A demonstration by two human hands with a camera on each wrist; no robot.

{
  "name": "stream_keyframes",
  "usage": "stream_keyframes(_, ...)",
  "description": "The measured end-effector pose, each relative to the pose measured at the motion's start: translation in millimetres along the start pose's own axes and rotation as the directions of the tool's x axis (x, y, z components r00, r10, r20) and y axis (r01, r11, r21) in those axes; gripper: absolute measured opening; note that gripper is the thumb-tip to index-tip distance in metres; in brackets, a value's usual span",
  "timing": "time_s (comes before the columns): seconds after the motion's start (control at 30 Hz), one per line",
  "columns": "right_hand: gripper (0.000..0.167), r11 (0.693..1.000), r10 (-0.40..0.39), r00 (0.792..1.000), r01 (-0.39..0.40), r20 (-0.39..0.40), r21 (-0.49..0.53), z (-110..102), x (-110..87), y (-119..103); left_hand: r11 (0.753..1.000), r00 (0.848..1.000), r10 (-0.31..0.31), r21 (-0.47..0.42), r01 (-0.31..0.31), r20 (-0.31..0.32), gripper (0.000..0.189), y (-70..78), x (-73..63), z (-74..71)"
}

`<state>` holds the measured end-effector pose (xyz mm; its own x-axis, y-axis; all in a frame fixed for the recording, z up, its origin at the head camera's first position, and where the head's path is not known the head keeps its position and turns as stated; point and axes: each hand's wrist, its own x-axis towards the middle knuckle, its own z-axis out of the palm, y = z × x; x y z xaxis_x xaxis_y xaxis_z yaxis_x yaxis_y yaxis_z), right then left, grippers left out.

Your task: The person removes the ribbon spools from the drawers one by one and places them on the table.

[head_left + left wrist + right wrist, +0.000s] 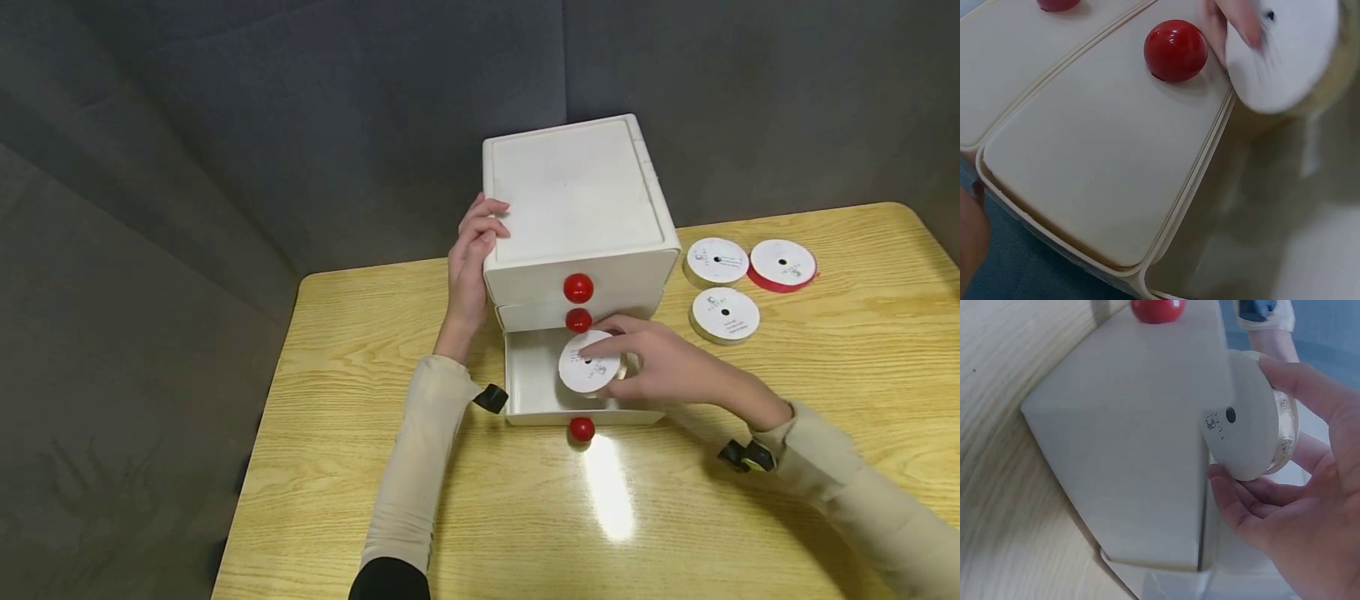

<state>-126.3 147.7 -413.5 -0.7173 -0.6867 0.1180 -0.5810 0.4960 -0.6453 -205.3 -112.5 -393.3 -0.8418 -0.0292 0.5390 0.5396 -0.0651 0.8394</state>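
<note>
A white three-drawer cabinet (577, 196) with red knobs stands on the table. Its bottom drawer (528, 375) is pulled out. My left hand (472, 258) rests against the cabinet's upper left side, with fingertips over the top edge. My right hand (660, 362) holds a ribbon spool (585, 371) by its rim, over the open drawer. In the right wrist view, the thumb and fingers pinch the spool (1244, 419), and shiny pale ribbon shows round its edge. The left wrist view shows the spool (1285, 56) tilted above the drawer's inside.
Right of the cabinet lie three more ribbon spools: one pale (716, 260), one red (782, 262) and another pale one (724, 314) nearer the front. A red knob (582, 430) sticks out from the open drawer's front. A dark curtain (337, 125) hangs behind the wooden table (360, 383).
</note>
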Motion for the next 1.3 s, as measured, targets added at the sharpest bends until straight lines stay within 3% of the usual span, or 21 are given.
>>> stream_keyframes(0.2,0.045,0.999,0.038,0.998,-0.038,-0.044,0.001,-19,-13.8,-2,1.0,1.0,0.004,0.003,-0.004,-0.001,0.024,-1.8,1.0,-1.3)
stream_keyframes(0.47,0.047,0.998,0.018,0.989,-0.027,-0.146,-0.055,-42,-29.6,1,1.0,1.0,-0.003,0.002,0.003,-0.004,0.02,-3.8,1.4,-3.1)
stream_keyframes(1.07,0.052,0.985,0.174,0.953,-0.173,-0.25,0.027,-71,-59.3,15,1.0,1.0,0.012,0.015,-0.012,0.004,0.03,-4.2,1.0,-4.6)
stream_keyframes(1.3,0.051,0.966,0.258,0.925,-0.256,-0.278,0.043,-79,-66.2,22,1.0,1.0,0.011,0.014,-0.012,0.004,0.03,-3.7,1.2,-5.5)
